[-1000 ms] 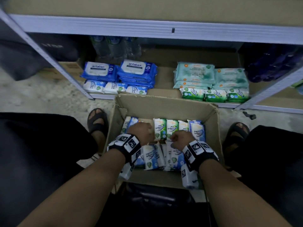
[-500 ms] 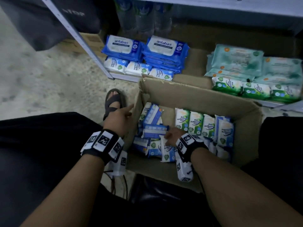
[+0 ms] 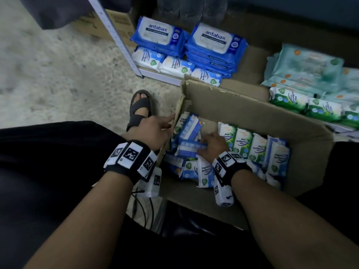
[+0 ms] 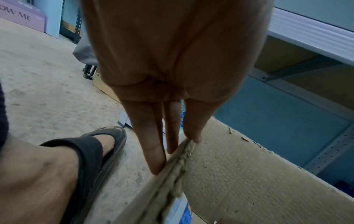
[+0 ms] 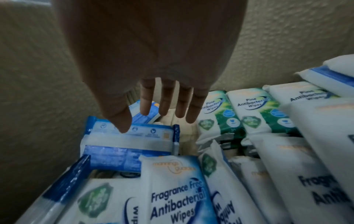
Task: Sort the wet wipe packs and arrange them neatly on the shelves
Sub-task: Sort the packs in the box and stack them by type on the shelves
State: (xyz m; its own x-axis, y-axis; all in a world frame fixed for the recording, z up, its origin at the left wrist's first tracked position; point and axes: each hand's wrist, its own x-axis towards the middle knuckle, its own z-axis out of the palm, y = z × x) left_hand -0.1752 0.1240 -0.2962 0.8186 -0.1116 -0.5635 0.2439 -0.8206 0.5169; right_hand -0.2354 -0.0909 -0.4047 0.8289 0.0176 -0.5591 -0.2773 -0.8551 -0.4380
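An open cardboard box (image 3: 252,105) on the floor holds several small wipe packs. Green pine packs (image 3: 240,144) stand in a row at its far side, and white-and-blue fragrance-free packs (image 3: 206,171) lie jumbled at the near left. My left hand (image 3: 159,129) rests with straight fingers (image 4: 153,151) against the torn left wall of the box (image 4: 239,181), holding nothing. My right hand (image 3: 211,144) is inside the box, fingers straight and spread (image 5: 162,103). Its thumb touches a blue pack (image 5: 130,142) lying face down; the pack (image 3: 191,147) is not gripped.
On the bottom shelf behind the box, big blue antabax packs (image 3: 157,33) are stacked at left with small white-blue packs (image 3: 174,65) in front. Teal packs (image 3: 303,66) and green packs (image 3: 305,105) are at right. A shelf post (image 3: 114,35) and my sandalled foot (image 3: 139,107) stand left of the box.
My left hand has come out of the box and now lies against its left wall. My right hand has slid left onto the blue packs. The head view has dropped and turned left.
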